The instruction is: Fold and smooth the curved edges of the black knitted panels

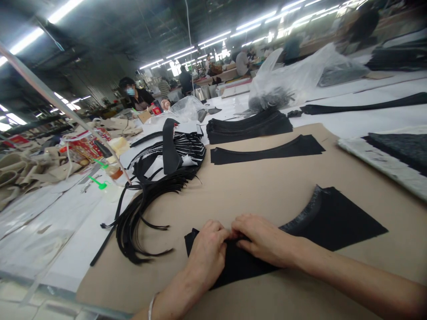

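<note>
Though half hidden, black fabric (242, 269) under both hands (207, 253) (263, 238)

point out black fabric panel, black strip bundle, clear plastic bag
black fabric panel (343, 222), head view, on its right part
black strip bundle (131, 235), head view, on the hanging strands
clear plastic bag (287, 75), head view, on its middle

We record a black fabric panel (328, 226) at one o'clock, with a grey-speckled curved edge, lying on a tan paper sheet (267, 186). Black-and-white striped fabric (187, 149) lies at twelve o'clock, plain black strips (140, 231) at eleven, bright green tags (98, 182) at ten, and dark grey mottled cloth (400, 151) at two.
</note>
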The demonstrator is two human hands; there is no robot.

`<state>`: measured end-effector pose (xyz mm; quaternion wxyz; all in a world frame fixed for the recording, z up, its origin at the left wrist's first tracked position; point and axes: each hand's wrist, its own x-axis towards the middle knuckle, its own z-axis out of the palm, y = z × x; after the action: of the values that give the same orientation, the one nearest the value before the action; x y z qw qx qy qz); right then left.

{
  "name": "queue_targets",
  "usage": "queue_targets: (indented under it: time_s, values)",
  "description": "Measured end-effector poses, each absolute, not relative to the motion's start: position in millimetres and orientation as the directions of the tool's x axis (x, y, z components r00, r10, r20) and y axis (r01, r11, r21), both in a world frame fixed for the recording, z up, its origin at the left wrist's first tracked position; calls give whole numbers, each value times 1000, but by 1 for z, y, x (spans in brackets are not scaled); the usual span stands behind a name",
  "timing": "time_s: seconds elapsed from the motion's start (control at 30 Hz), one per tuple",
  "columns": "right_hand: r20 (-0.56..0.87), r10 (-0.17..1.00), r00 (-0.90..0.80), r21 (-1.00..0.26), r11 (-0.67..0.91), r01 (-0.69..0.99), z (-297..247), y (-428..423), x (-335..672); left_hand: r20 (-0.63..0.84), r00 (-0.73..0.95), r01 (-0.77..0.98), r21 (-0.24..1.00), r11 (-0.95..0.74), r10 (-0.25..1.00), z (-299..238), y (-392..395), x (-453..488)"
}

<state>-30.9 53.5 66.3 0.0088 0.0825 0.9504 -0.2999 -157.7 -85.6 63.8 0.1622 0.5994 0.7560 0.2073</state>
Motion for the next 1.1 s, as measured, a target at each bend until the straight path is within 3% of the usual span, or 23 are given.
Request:
queue_targets:
  time_s: [0.2, 0.4, 0.53, 0.67, 0.83, 1.1]
  values:
    - [82, 98, -992, -523, 852, 41, 54, 47, -19, 79, -168, 925, 358, 130, 983, 54, -97, -149]
    - [206, -50, -977, -255, 961, -103, 38, 43, -9, 339, 4, 999, 36, -17, 941, 23, -123, -140]
    - [223, -122, -967, -141, 978, -156, 37, 41, -4, 348, 64, 997, -54, -49, 935, 16, -138, -140]
    - [190, -97, -977, -222, 965, -139, 48, 43, -5, 305, 42, 997, 49, -59, 952, 25, -142, -147]
    - [71, 102, -992, -419, 906, 63, 70, 53, -4, 271, -243, 936, 316, 152, 932, 43, -134, -153]
    - [-123, 135, -983, -429, 886, 175, 83, 61, -14, 20, -322, 802, 537, 262, 946, 64, -89, -131]
